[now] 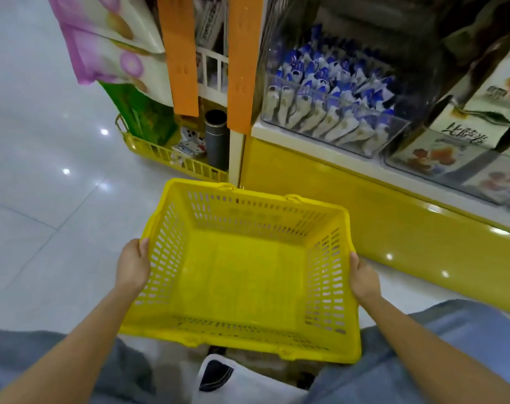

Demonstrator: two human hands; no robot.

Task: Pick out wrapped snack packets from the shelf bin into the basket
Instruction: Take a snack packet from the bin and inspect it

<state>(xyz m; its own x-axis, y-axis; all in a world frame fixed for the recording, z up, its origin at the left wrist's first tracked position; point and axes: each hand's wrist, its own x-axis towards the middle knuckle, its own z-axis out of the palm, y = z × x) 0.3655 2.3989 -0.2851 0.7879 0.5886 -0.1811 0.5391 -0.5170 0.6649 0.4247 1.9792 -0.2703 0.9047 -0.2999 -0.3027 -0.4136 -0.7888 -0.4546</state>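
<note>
I hold an empty yellow plastic basket low in front of me. My left hand grips its left rim, thumb over the edge. Its right rim is gripped the same way by my right hand. Above and beyond the basket, a clear shelf bin on the yellow shelf holds several blue-and-white wrapped snack packets, stacked in rows. Both hands are well below the bin.
To the bin's right stands another clear bin with boxed snacks. Orange shelf posts rise left of the bin. A yellow floor rack with bags and a dark flask sits at the left. White tiled floor spreads leftward.
</note>
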